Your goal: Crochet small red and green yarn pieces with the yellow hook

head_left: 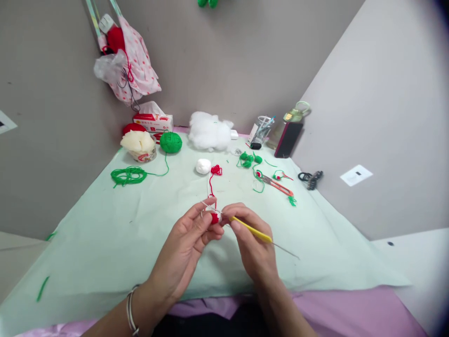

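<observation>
A: Red crochet piece (214,218) — where is it?

B: Above the pale green cloth (105,243) on the counter, pinched between thumb and fingers of the left hand (189,243). Fingers curled closed on it.

A: Right hand (250,243)?

B: Closed around the yellow-handled crochet hook (250,229), with the far end of the hook at the red piece. The two hands nearly touch.

A: Yarn?

B: Red yarn (212,185) runs from the piece to a small tangle near a white ball (203,166). Scissors (277,185) lie well apart, to the right.
</observation>
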A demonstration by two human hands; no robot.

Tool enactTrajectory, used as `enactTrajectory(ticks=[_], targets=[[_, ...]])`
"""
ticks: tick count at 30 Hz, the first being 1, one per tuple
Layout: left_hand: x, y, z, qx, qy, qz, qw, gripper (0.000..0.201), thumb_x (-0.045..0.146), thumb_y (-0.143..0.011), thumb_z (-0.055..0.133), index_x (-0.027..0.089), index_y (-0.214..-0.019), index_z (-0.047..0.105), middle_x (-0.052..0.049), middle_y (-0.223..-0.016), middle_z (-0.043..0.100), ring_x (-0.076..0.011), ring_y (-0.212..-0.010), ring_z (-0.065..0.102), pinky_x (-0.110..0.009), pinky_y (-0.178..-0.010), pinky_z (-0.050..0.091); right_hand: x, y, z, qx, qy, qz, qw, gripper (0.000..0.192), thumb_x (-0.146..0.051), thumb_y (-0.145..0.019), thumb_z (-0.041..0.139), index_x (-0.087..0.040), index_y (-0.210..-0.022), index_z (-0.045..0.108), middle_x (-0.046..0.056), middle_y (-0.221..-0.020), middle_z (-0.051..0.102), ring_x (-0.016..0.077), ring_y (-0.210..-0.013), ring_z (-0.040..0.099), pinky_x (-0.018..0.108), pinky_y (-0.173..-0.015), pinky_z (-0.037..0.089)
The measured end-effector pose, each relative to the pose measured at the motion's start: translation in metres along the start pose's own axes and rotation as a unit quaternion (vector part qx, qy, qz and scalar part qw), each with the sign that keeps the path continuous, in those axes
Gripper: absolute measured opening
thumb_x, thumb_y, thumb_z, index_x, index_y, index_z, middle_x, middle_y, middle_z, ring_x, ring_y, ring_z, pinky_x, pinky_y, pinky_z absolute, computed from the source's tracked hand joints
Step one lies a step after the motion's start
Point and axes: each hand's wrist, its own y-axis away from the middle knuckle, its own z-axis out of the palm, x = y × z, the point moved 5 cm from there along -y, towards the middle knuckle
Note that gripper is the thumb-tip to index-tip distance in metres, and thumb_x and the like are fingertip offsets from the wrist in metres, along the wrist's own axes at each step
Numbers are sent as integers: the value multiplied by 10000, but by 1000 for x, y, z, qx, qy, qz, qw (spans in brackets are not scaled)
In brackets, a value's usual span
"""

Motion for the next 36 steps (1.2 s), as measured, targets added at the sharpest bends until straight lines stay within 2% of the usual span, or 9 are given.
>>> enactTrajectory(ticks=[3,7,11,15,21,24,30,36], targets=[[3,2,0,-14,-40,25,999,360,283,-961,780,161,-1297,735,-1,-771,737,-101,-748,691,-200,-797,584,7,1,-4,21,-52,37,998,121,-337,-975,747,-287,-1067,808,15,-921,758,149,-807,720,279,-768,593],[4,4,0,-24,-61,18,998,414,273,-916,824,175,-1308,730,9,-816,718,-110,-760,682,-233,-806,567,7,-1,-7,53,-67,20,996,149,-388,-985,732,-272,-995,826,1,-810,731,125,-691,673,266,-704,569],[5,5,2,-33,-74,18,997,440,234,-891,840,200,-1317,735,11,-873,710,-114,-767,684,-260,-818,563,-4,-1,-3,25,-5,-23,999,114,-334,-996,719,-288,-1016,821,17,-904,737,148,-785,683,291,-745,571],[5,5,2,-36,-77,18,996,428,234,-891,836,206,-1307,743,8,-873,705,-116,-740,682,-257,-766,561,-14,2,-4,45,81,-76,993,121,-272,-994,715,-288,-1003,835,34,-946,768,170,-880,688,313,-816,568],[5,3,1,-33,-81,13,996,358,235,-890,823,198,-1243,772,-2,-920,696,-104,-713,669,-246,-732,547,-2,-1,-7,54,-57,16,997,140,-355,-985,729,-248,-947,811,20,-861,760,136,-692,671,280,-672,564],[5,3,0,-29,-87,11,996,339,243,-893,814,197,-1226,777,2,-907,682,-98,-698,658,-242,-724,540,-3,-2,-7,46,-68,26,996,209,-392,-1000,700,-222,-905,775,26,-834,759,137,-660,662,285,-654,568],[9,5,-2,-26,-142,59,988,317,266,-909,807,234,-1222,773,34,-889,628,-99,-697,671,-248,-745,551,-20,6,-4,36,40,-54,997,218,-330,-1071,579,-227,-993,754,52,-922,775,171,-752,702,330,-711,592],[10,5,-5,-21,-183,101,978,343,281,-913,815,284,-1251,754,41,-904,644,-117,-742,701,-260,-780,576,-36,13,1,-3,188,-146,971,232,-181,-1074,516,-257,-1072,736,51,-957,778,202,-893,728,369,-801,602]])
